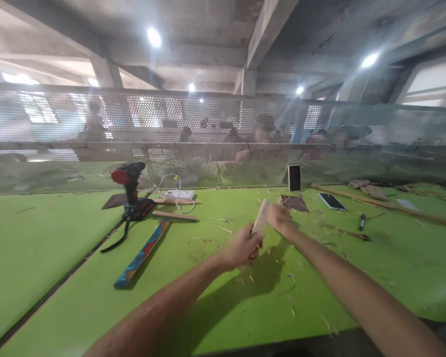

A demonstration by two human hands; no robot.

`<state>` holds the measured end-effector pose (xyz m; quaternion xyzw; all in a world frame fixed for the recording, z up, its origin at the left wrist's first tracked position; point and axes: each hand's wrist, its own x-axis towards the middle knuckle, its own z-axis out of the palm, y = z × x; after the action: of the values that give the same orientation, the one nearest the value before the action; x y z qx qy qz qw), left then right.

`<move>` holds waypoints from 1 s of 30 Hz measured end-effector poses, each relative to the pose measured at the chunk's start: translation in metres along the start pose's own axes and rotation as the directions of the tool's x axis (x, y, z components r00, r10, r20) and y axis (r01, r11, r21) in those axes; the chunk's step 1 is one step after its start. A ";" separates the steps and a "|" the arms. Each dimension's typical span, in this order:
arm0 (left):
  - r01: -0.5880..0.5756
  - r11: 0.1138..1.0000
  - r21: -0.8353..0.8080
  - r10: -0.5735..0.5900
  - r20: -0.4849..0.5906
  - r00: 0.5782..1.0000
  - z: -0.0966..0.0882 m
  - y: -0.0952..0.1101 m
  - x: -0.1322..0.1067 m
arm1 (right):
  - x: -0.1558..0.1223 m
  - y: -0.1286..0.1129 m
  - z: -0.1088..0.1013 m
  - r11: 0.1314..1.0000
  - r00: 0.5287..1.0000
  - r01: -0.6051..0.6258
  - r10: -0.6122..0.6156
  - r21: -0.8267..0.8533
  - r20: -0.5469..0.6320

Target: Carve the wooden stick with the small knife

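Both my hands hold a small pale wooden piece (pixel 261 216) above the green table (pixel 59 233). My left hand (pixel 242 248) grips its lower end with fingers curled. Closed around the piece's upper end is my right hand (pixel 279 217). The piece stands tilted, its top leaning away from me. Wood shavings lie scattered on the table under and around my hands.
A red and black cordless drill (pixel 131 191) stands at the left, beside a colourful flat stick (pixel 142 254), wooden strips and a white charger with cable (pixel 178 194). Two phones (pixel 331 201) and a long wooden rod (pixel 386 206) lie to the right. A perforated metal screen (pixel 223 139) backs the table; people sit beyond it.
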<state>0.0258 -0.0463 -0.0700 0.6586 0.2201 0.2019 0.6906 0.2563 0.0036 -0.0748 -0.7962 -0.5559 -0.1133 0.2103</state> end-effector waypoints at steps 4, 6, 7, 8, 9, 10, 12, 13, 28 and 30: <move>0.051 0.995 0.081 -0.023 -0.317 0.948 -0.008 0.001 0.004 | -0.005 -0.004 -0.019 0.995 0.988 -0.069 0.079 -0.078 0.133; 0.064 0.994 0.089 -0.028 -0.352 0.935 -0.015 -0.003 0.007 | -0.016 -0.018 -0.024 0.995 0.987 0.015 0.000 -0.094 0.160; 0.060 0.994 0.090 -0.025 -0.347 0.938 -0.018 -0.004 0.009 | -0.024 -0.027 -0.025 0.993 0.984 0.074 -0.056 -0.097 0.172; 0.049 0.995 0.087 -0.017 -0.338 0.941 -0.019 -0.006 0.010 | -0.031 -0.036 -0.025 0.986 0.978 0.127 -0.107 -0.105 0.179; 0.035 0.996 0.079 -0.007 -0.331 0.943 -0.019 -0.006 0.010 | -0.038 -0.044 -0.025 0.978 0.971 0.175 -0.152 -0.117 0.183; 0.024 0.998 0.066 -0.001 -0.326 0.945 -0.019 -0.006 0.010 | -0.045 -0.051 -0.025 0.968 0.966 0.212 -0.187 -0.132 0.179; 0.016 0.999 0.052 0.002 -0.334 0.943 -0.017 -0.004 0.009 | -0.053 -0.060 -0.025 0.952 0.958 0.257 -0.229 -0.166 0.172; 0.021 0.998 0.056 0.000 -0.346 0.938 -0.016 -0.003 0.008 | -0.056 -0.062 -0.025 0.945 0.955 0.270 -0.240 -0.183 0.171; 0.188 0.946 0.263 -0.027 -0.516 0.856 -0.018 -0.001 0.011 | -0.033 -0.066 -0.011 0.897 0.915 0.359 -0.283 -0.259 0.289; 0.194 0.942 0.275 -0.028 -0.511 0.859 -0.020 -0.001 0.010 | -0.024 -0.065 -0.008 0.910 0.918 0.336 -0.260 -0.242 0.298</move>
<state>0.0229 -0.0245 -0.0725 0.6718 0.4590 0.2868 0.5058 0.1875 -0.0011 -0.0646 -0.7309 -0.6720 -0.1190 -0.0025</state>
